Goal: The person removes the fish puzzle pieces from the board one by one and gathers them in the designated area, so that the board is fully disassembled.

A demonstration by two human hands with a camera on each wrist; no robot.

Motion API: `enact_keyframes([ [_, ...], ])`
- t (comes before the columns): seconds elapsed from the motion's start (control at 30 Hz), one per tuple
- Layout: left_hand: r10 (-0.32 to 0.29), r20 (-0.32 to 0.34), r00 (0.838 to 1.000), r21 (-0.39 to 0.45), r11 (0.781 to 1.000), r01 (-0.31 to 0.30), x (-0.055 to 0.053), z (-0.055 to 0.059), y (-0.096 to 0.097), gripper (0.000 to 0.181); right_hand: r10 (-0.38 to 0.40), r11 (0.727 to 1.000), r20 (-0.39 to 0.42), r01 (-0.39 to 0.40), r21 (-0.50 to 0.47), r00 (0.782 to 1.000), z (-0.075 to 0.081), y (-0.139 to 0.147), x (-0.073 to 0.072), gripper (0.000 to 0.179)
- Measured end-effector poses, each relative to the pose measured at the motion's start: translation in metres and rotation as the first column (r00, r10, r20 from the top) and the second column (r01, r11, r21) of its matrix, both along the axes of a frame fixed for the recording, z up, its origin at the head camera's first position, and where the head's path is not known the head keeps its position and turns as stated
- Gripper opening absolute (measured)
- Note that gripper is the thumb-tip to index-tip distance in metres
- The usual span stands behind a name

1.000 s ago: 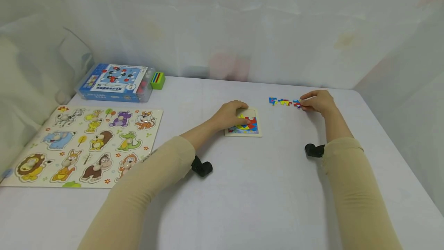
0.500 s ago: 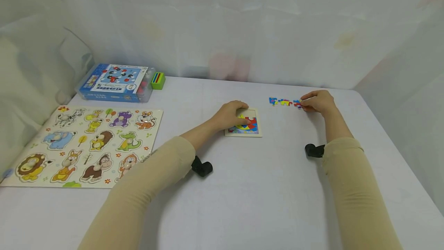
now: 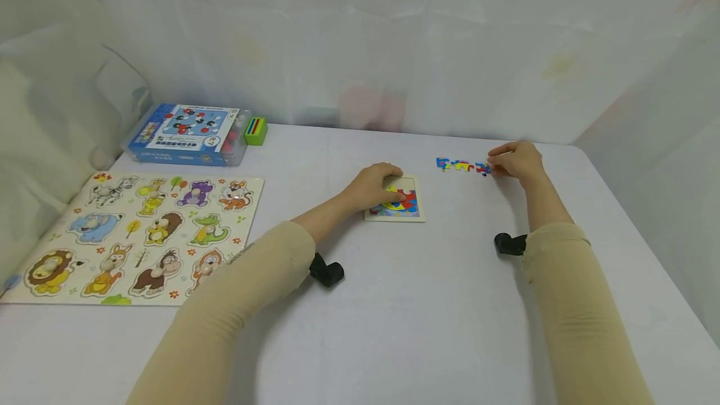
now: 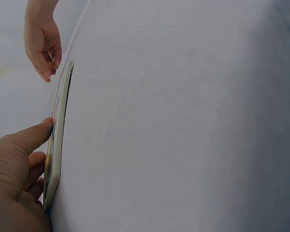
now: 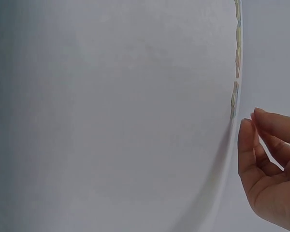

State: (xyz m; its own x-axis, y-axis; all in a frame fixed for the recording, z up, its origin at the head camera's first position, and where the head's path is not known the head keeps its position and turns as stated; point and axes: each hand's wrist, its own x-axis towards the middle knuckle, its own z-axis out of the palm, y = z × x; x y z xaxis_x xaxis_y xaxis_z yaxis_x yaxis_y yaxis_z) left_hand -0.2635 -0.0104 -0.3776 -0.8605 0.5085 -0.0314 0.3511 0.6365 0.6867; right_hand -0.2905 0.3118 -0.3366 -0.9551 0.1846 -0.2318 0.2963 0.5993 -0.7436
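Lifting slightly, our right hand (image 3: 519,160) is now leaving the red-and-blue jigsaw piece (image 3: 482,168) that its fingertips were overlapping in the earlier frame. We are keeping its fingers loosely bent, thumb and forefinger tips close together, just beside that piece but apart from it. To the left of this hand, the yellow-and-red jigsaw piece (image 3: 462,166) and the blue jigsaw piece (image 3: 442,163) are lying in a row with the first.

Our left hand (image 3: 371,186) is gripping the small wooden-framed jigsaw (image 3: 394,220), its thumb lying across the coloured picture and its other fingers bending at the frame. We are seeing bare wood showing at the upper part of that tray, which is lying flat between our hands, nearer the left one.

Well to the left of our left hand, the animal knob puzzle (image 3: 128,206) is lying partly under our left sleeve (image 3: 242,292). Beyond it, farther away than either hand is reaching on that side, the molecular model kit box (image 3: 194,127) is standing just beside a small green striped box (image 3: 256,132). Beneath both hands the white tabletop (image 3: 405,305) is stretching.
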Motion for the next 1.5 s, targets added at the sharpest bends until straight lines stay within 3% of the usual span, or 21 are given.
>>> enact_keyframes([
  [0.2, -0.027, 0.001, 1.0, -0.011, 1.0, 0.027, -0.002, 0.004, -0.003, 0.064, 0.048, 0.999, -0.074, -0.05, -0.015, 0.996, 0.007, -0.015, 0.001, 0.04],
  [0.47, -0.009, 0.053, 0.999, -0.039, 0.999, 0.011, -0.005, 0.014, -0.017, 0.071, 0.159, 0.987, -0.123, -0.157, 0.028, 0.98, 0.011, -0.041, 0.003, 0.036],
  [0.73, -0.046, 0.044, 0.998, -0.076, 0.996, 0.049, -0.007, 0.013, -0.043, 0.074, 0.261, 0.965, -0.124, -0.258, 0.04, 0.957, 0.016, -0.074, 0.008, 0.031],
  [0.97, -0.092, 0.098, 0.991, -0.119, 0.987, 0.104, -0.003, 0.01, -0.058, 0.082, 0.338, 0.941, -0.099, -0.336, 0.037, 0.936, 0.017, -0.102, 0.012, 0.031],
  [1.3, -0.112, 0.083, 0.99, -0.107, 0.987, 0.121, -0.001, 0.004, -0.063, 0.088, 0.451, 0.893, -0.073, -0.448, 0.048, 0.89, 0.014, -0.139, 0.021, 0.027],
  [1.5, -0.112, 0.068, 0.991, -0.083, 0.99, 0.117, 0.001, 0.004, -0.064, 0.088, 0.533, 0.846, -0.03, -0.531, 0.055, 0.846, 0.011, -0.156, 0.023, 0.026],
])
